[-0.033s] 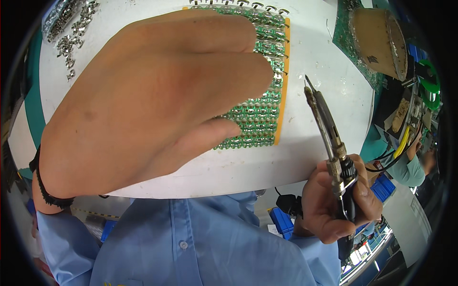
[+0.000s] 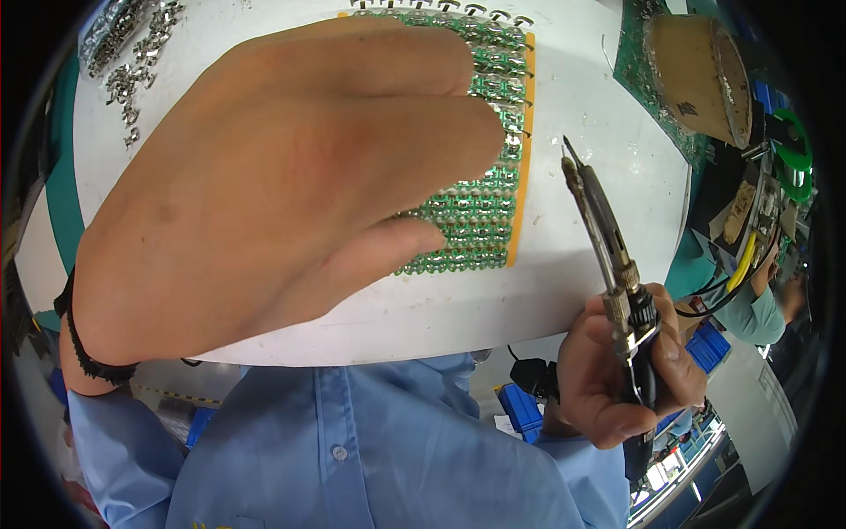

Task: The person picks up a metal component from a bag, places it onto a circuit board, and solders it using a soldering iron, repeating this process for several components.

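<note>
My left hand [image 2: 291, 176] is spread, back up, over a panel of small green circuit boards [image 2: 480, 212] and hides its left part. The thumb stands apart from the bent fingers, and nothing shows in the gap. The fingertips' undersides are out of sight. The panel has rows of shiny metal parts and an orange-yellow edge strip. My right hand [image 2: 630, 375] is closed around the dark handle of a soldering iron [image 2: 608, 238], with a thin metal tube alongside it. Its tip points up and away, above the white table [image 2: 608, 194], to the right of the panel and apart from it.
Small metal parts [image 2: 132, 84] lie loose at the far left beside a clear bag. A tan round container [image 2: 701, 79] stands on a green mat at the far right. Further right are a green reel [image 2: 793, 159], a yellow cable [image 2: 743, 262] and another person's sleeve [image 2: 753, 313].
</note>
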The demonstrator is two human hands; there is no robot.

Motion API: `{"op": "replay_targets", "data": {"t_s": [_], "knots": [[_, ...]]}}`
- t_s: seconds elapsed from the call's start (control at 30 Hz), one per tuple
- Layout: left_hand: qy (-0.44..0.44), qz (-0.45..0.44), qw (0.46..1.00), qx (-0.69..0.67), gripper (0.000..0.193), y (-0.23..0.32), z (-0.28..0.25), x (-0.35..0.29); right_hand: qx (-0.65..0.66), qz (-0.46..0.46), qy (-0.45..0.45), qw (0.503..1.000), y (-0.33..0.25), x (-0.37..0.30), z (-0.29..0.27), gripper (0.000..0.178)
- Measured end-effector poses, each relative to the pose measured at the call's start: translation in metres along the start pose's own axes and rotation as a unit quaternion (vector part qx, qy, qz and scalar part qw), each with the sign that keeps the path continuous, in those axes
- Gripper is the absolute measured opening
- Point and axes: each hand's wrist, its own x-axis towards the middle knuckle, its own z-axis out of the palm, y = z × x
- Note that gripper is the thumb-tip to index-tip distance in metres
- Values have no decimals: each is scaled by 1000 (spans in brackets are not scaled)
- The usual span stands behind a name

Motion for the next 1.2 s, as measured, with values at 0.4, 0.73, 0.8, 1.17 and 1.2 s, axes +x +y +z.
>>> {"op": "replay_targets", "data": {"t_s": [0.4, 0.73, 0.8, 1.17, 1.2], "knots": [[-53, -13, 998, 38, 41, 15, -16, 3, 7, -12, -12, 1000, 4, 0, 1, 55], [14, -55, 994, 90, 34, 30, -57, -17, 3, 77, 82, 994, -2, -3, 13, 70], [79, -116, 983, 121, 27, 33, -84, -38, -52, -6, 34, 998, 2, 2, 14, 54], [159, -221, 952, 138, 12, 23, -49, -103, -89, -3, 11, 996, 2, 4, 13, 56], [143, -224, 953, 146, 12, 23, -49, -101, -101, -15, 7, 995, 1, 5, 13, 55]]}}
